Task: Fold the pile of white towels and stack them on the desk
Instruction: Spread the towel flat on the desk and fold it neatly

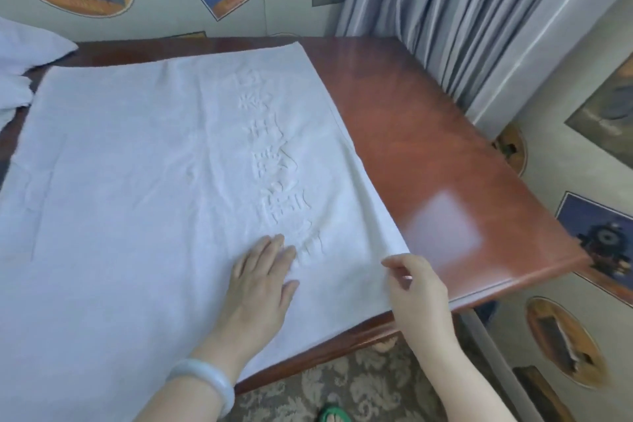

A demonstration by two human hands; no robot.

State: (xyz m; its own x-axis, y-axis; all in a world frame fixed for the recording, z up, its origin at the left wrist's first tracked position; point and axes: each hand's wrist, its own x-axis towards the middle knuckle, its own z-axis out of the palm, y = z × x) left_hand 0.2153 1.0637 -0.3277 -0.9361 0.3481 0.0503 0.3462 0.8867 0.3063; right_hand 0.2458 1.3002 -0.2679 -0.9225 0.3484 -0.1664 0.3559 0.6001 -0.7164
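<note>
A large white towel [144, 161] with raised embossed characters lies spread flat over most of the reddish wooden desk [428, 134]. My left hand [263, 281] rests flat on the towel near its front right part, fingers straight; a pale bangle sits on that wrist. My right hand [414, 284] pinches the towel's near right corner at the desk's front edge, thumb and fingers curled on the cloth. More white towels [24, 58] lie bunched at the far left of the desk.
The right part of the desk shows bare glossy wood with a bright reflection. Grey curtains [445, 3] hang behind the desk's far right corner. Picture-patterned wallpaper covers the walls. Patterned carpet [342, 384] and a green sandal [334, 416] lie below.
</note>
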